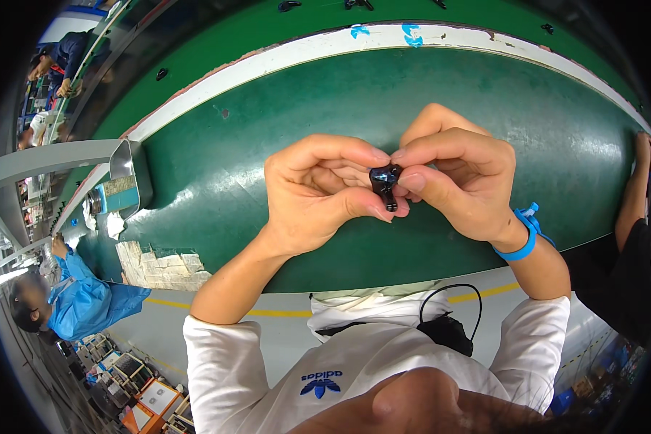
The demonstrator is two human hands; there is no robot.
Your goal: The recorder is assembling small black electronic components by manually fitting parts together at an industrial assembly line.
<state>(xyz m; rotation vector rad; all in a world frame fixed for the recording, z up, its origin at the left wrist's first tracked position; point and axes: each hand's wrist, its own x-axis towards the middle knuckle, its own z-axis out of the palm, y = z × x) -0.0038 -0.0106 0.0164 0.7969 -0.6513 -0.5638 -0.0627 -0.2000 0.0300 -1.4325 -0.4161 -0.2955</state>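
A small glossy black earbud (383,179) with a short stem is held up over the green table, between both my hands. My left hand (312,189) pinches it from the left, thumb below by the stem and index finger above. From the right, my right hand (461,170) grips its rounded head with thumb and index finger. The fingertips of both hands nearly meet at its top. A blue band (522,242) circles my right wrist. Parts of the earbud are hidden behind my fingers.
Beyond the white rail (282,59) runs a green strip with several small black pieces, one a dark piece (162,74). At left stand a metal holder (132,173) and taped paper (159,267). A person in blue (98,296) sits left; another person's arm (635,192) rests right.
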